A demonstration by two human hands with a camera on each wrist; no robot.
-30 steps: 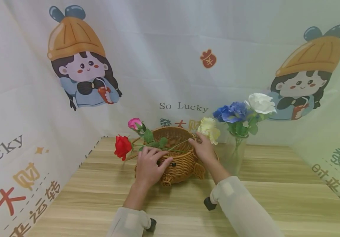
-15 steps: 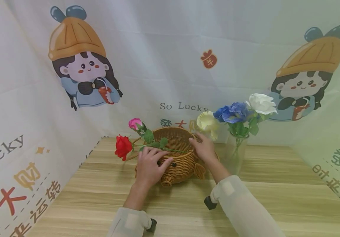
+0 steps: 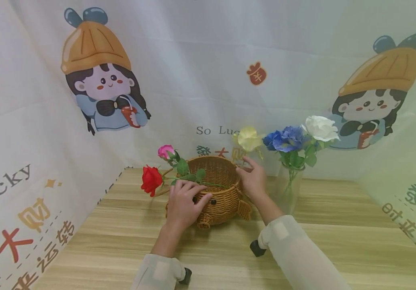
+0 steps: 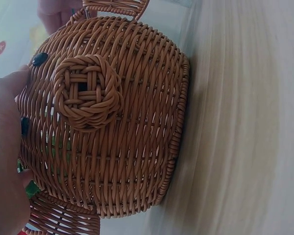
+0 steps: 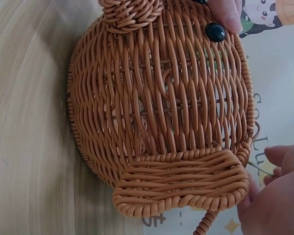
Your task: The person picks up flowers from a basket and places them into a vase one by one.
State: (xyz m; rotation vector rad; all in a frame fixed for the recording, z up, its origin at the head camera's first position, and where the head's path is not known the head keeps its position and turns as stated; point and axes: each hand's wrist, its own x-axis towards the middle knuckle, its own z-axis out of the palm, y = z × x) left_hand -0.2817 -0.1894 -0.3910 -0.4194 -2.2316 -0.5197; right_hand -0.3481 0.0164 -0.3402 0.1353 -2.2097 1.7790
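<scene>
A brown wicker basket shaped like a pig, with a round woven snout and black eyes, stands upright on the table. My left hand holds its front left rim, fingers reaching over the edge. At the right rim, my right hand pinches the thin stem of a yellow flower. That bloom stands above the hand, in front of the backdrop. A red rose and a pink rose lean out over the basket's left side, their green stems inside it.
Right of the basket stands a clear glass vase holding blue flowers and a white flower. A printed cloth backdrop closes off the back and sides of the wooden table.
The yellow flower has risen and shifted left, its bloom now higher above the basket's right rim. My right hand has turned upward with the stem. My left hand stays on the rim.
</scene>
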